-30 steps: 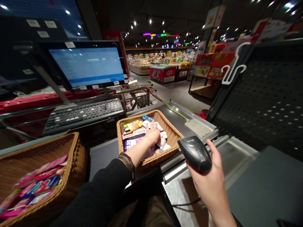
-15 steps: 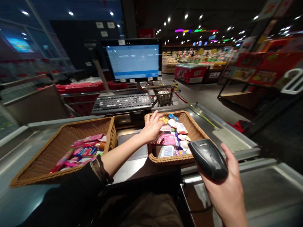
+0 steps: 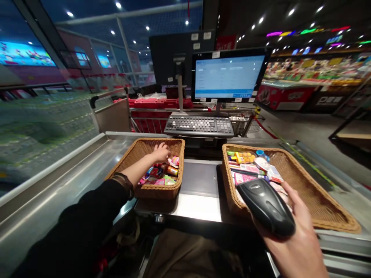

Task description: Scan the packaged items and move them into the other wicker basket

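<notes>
My left hand [image 3: 161, 152] reaches into the left wicker basket [image 3: 180, 170], above its candy packets and small snacks [image 3: 162, 172]. Its fingers are slightly bent and apart, and I see nothing in them. A black handheld barcode scanner [image 3: 265, 206] is gripped in my right hand [image 3: 303, 231]. The scanner covers part of the right wicker basket [image 3: 330, 193]. In that basket lie small packages, a yellow toy-like item [image 3: 245, 157], a blue-capped item [image 3: 262, 154] and a pink packet [image 3: 244, 177].
Between the baskets lies a dark flat scanning plate [image 3: 199, 179] set in the checkout counter. A keyboard [image 3: 199, 124] and a lit monitor [image 3: 230, 77] stand behind. Farther back are a shopping cart [image 3: 243, 119] and a metal-sided trolley [image 3: 113, 114].
My left hand has moved from the right basket over to the left one. The view has turned left. My right hand still holds the barcode scanner near the right basket.
</notes>
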Tool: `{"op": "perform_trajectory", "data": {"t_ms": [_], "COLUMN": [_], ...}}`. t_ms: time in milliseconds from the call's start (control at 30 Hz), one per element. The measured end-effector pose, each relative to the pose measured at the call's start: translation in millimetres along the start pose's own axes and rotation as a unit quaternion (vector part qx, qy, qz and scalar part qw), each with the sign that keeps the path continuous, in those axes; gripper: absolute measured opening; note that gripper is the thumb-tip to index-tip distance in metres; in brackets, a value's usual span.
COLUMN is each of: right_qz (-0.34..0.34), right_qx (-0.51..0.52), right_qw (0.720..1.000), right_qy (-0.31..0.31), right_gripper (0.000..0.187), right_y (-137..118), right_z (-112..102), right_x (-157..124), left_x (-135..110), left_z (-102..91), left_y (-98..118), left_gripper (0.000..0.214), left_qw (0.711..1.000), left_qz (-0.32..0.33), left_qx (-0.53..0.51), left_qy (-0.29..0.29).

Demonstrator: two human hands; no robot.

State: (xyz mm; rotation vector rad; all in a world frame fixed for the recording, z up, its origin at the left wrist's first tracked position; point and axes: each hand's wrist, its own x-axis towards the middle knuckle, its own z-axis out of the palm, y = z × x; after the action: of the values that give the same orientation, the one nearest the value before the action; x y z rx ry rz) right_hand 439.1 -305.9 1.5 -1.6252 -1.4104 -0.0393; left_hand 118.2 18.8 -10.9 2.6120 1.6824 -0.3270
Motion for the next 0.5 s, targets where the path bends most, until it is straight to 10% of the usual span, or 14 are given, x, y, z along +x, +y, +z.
{"op": "perform_trajectory", "data": {"t_ms": [500], "right_qz": [-0.085], "right_qx": [-0.077], "right_qw": [0.993], "right_qy": [-0.041], "right_gripper": [0.062], "right_y": [1], "right_z": [12], "right_x": [4], "left_x": [45], "left_z": [57.5], "left_y": [-16], "left_gripper": [0.046], "left_qw": [0.997], "left_qz": [-0.016], "left_qx": [-0.013], "left_qy": [-0.079]}}
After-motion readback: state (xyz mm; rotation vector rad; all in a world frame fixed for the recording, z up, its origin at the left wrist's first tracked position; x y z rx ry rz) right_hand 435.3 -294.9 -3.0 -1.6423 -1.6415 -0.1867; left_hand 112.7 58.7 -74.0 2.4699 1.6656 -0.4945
